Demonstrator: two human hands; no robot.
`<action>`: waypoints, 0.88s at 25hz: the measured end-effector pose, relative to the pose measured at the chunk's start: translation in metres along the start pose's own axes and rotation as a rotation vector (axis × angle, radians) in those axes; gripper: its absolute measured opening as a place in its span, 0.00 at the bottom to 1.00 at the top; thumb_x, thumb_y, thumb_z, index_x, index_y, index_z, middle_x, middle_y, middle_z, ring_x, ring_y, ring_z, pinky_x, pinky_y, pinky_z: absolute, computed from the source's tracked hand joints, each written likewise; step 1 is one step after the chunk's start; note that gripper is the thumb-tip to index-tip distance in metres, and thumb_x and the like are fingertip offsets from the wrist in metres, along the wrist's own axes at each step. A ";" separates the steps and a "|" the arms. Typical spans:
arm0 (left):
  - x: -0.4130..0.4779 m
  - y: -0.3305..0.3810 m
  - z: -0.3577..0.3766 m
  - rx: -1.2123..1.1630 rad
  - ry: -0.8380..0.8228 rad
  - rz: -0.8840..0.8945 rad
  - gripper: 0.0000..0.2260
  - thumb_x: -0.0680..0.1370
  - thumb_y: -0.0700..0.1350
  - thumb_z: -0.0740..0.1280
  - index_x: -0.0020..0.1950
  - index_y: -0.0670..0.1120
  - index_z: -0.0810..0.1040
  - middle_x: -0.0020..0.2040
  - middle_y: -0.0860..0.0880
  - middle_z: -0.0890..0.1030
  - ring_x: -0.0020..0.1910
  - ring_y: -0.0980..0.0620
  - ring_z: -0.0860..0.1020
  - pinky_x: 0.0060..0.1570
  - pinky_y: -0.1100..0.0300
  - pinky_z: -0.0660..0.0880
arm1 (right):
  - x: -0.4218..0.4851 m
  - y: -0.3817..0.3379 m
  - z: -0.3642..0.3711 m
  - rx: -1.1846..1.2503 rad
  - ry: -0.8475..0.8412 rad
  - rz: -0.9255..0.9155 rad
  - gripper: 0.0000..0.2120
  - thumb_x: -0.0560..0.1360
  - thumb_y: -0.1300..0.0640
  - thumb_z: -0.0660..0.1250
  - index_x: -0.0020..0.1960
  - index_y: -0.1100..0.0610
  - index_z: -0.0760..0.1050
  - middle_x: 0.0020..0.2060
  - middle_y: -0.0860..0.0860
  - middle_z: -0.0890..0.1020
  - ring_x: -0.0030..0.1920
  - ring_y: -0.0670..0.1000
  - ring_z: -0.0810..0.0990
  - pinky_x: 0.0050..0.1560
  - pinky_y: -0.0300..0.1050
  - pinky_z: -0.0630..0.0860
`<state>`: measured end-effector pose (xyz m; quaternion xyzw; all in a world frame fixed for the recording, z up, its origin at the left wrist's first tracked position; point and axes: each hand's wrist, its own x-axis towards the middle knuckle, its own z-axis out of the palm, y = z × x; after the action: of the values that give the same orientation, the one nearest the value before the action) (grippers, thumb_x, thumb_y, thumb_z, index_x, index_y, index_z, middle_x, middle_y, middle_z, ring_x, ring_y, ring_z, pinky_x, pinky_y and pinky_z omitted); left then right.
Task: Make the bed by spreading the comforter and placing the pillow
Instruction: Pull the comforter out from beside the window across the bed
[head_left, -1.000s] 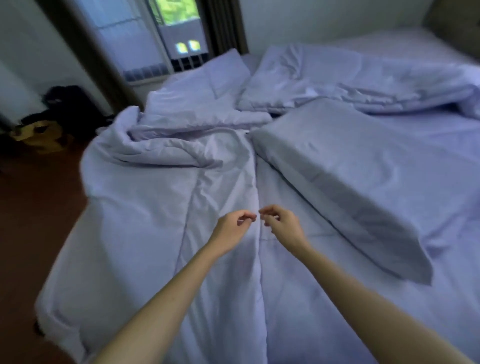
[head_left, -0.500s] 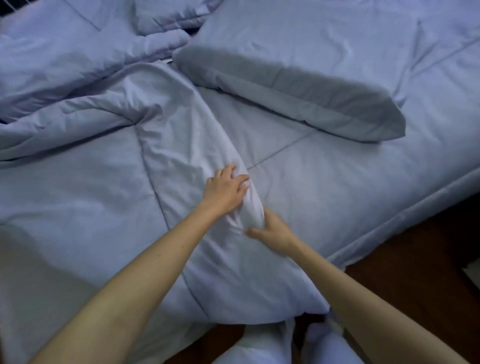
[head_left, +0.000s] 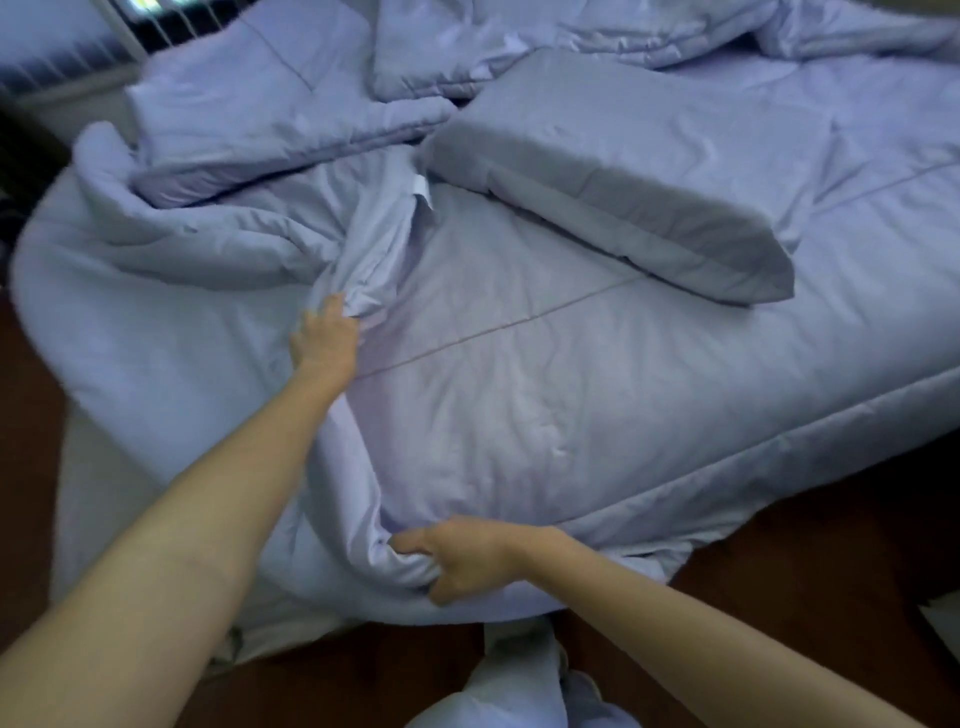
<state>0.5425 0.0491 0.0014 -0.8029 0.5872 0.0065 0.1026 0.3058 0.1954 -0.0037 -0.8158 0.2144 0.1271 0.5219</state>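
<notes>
From the head camera, the left hand (head_left: 326, 340) is closed around a bunched ridge of the lavender comforter (head_left: 545, 395), its fingers curled into the gathered cloth and the back of the hand turned up. The right hand (head_left: 460, 561) is clenched on the comforter's near edge, close to the person's body, thumb on top and fingers tucked under a roll of fabric. Between the two hands the cloth forms one long fold running from the near edge up toward the middle of the bed (head_left: 93, 493). The comforter covers most of the bed but lies rumpled, with thick heaped folds at the left and along the far side; the stretch to the right of the fold is flatter, crossed by a stitched seam. A grey-lavender pillow (head_left: 623, 171) rests on top of the comforter, beyond and to the right of the left hand, lying aslant and well apart from both hands. Dark reddish-brown floor (head_left: 805, 545) shows along the near right and at the left edge. At the far left top, a white grille (head_left: 171, 28) stands by the wall. Both forearms are bare; the left arm reaches out nearly straight, the right is drawn in lower, wrist bent inward.
</notes>
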 end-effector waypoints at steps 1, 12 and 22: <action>-0.021 -0.030 -0.007 -0.042 0.091 -0.069 0.16 0.79 0.42 0.61 0.66 0.46 0.72 0.70 0.45 0.68 0.62 0.37 0.70 0.58 0.45 0.73 | 0.000 -0.006 0.012 -0.066 -0.029 0.000 0.21 0.73 0.59 0.65 0.62 0.47 0.62 0.43 0.54 0.75 0.44 0.59 0.74 0.42 0.51 0.70; -0.352 -0.236 0.090 -0.275 -0.152 -0.965 0.23 0.78 0.47 0.64 0.72 0.46 0.67 0.70 0.39 0.66 0.64 0.36 0.71 0.61 0.47 0.71 | 0.043 -0.015 0.065 -0.128 0.219 0.157 0.26 0.76 0.54 0.65 0.72 0.55 0.63 0.64 0.56 0.75 0.63 0.57 0.74 0.63 0.49 0.70; -0.250 -0.144 0.086 -0.153 -0.144 -0.037 0.26 0.75 0.44 0.64 0.72 0.50 0.65 0.72 0.45 0.65 0.70 0.43 0.67 0.65 0.50 0.67 | 0.104 -0.011 0.033 0.030 0.549 0.462 0.28 0.75 0.54 0.64 0.72 0.60 0.63 0.70 0.59 0.68 0.68 0.59 0.70 0.65 0.47 0.66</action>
<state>0.6106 0.3406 -0.0272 -0.8166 0.5610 0.1073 0.0830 0.4028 0.2067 -0.0542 -0.7417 0.5273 0.0147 0.4142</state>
